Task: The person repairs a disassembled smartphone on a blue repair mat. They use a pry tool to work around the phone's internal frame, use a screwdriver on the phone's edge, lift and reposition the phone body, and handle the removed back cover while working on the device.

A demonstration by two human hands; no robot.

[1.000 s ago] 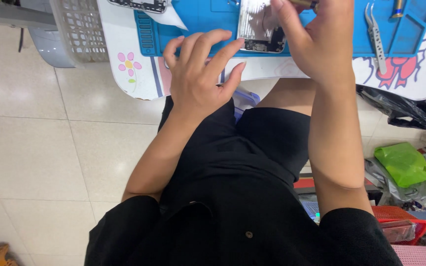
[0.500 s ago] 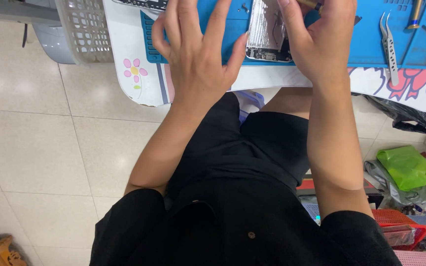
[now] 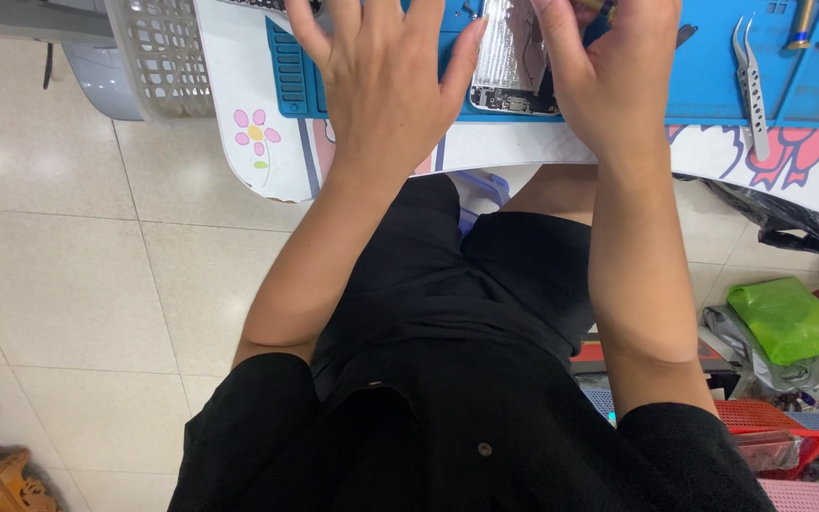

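hands hover over a blue work mat (image 3: 713, 90) on the tabletop (image 3: 248, 114). left hand (image 3: 386, 81) is spread flat, fingers wide, holding nothing, just beside an opened phone (image 3: 509, 62) lying on the mat. right hand (image 3: 613, 76) rests at the phone's other side, fingers curled; whether it grips anything i cannot tell. tweezers (image 3: 751, 81) lie well right, a white basket (image 3: 158, 52) left.

left hand (image 3: 386, 81) moved up onto blue mat (image 3: 713, 76)
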